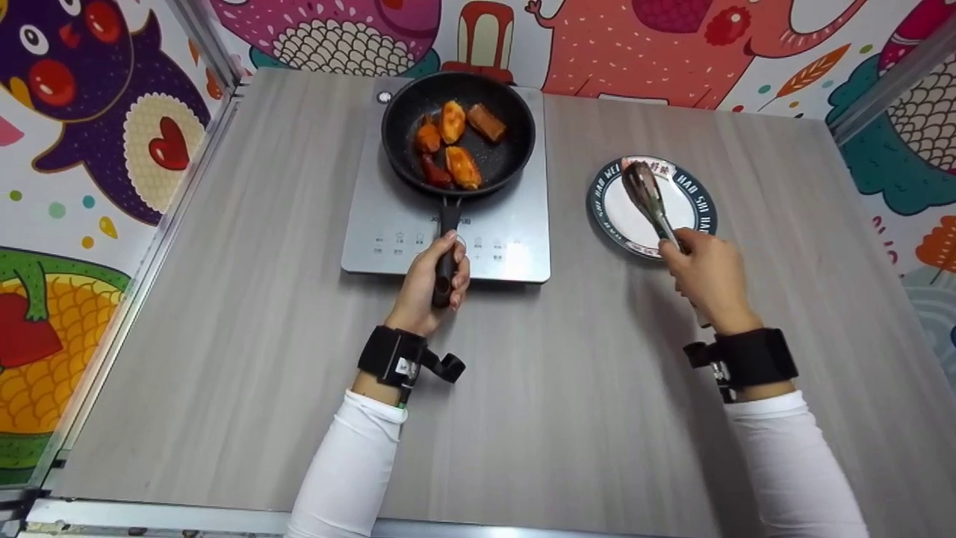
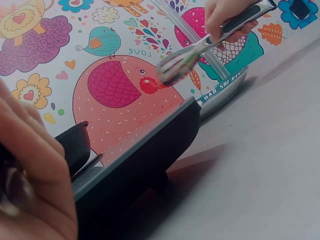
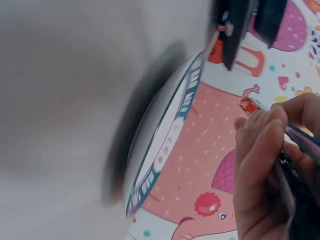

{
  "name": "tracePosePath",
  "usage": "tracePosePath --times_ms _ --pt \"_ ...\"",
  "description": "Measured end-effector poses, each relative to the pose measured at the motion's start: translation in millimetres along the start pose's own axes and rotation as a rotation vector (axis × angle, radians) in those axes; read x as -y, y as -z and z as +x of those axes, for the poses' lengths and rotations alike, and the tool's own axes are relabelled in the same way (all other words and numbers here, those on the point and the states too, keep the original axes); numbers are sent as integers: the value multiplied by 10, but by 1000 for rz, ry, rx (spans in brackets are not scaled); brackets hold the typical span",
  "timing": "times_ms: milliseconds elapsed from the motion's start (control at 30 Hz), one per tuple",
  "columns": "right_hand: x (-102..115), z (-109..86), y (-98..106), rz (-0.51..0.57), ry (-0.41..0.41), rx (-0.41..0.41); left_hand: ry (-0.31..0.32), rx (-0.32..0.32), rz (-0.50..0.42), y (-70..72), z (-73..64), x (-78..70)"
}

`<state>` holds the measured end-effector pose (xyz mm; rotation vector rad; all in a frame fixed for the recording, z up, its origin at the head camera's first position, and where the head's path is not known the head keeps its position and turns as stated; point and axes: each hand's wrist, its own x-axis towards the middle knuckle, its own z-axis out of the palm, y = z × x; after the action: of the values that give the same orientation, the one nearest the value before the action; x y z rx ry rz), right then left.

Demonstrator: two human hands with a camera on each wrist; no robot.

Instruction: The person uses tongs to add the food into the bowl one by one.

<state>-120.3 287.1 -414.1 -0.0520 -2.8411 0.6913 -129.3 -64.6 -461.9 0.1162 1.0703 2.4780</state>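
Note:
My left hand (image 1: 433, 280) grips the handle (image 1: 447, 258) of a black frying pan (image 1: 515, 161). Inside the pan lie several glazed orange pieces of food (image 1: 463, 167), like chicken wings, and a browner, blocky piece (image 1: 486, 122). My right hand (image 1: 708, 276) holds metal tongs (image 1: 646, 194) by their dark-sided handles (image 2: 245, 22). The head of the tongs is above a round white plate (image 1: 616, 213) with a dark lettered rim. Orange-red shows at the tips of the tongs in the right wrist view; I cannot tell whether it is food gripped there.
Under the pan is a silver induction cooktop (image 1: 366, 224) with touch controls at its front. The plate sits to its right on the grey wood-grain table (image 1: 553, 418). Cartoon-printed panels (image 1: 642, 52) and metal posts (image 1: 202, 37) border the table at the back and sides.

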Motion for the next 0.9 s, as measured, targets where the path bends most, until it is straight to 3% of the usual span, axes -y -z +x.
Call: tracePosePath --times_ms 500,900 --pt "519 -57 -410 189 15 -43 -8 -4 -20 2 -11 3" --pt "772 14 -614 316 56 -56 -8 -20 -35 -6 -3 5"
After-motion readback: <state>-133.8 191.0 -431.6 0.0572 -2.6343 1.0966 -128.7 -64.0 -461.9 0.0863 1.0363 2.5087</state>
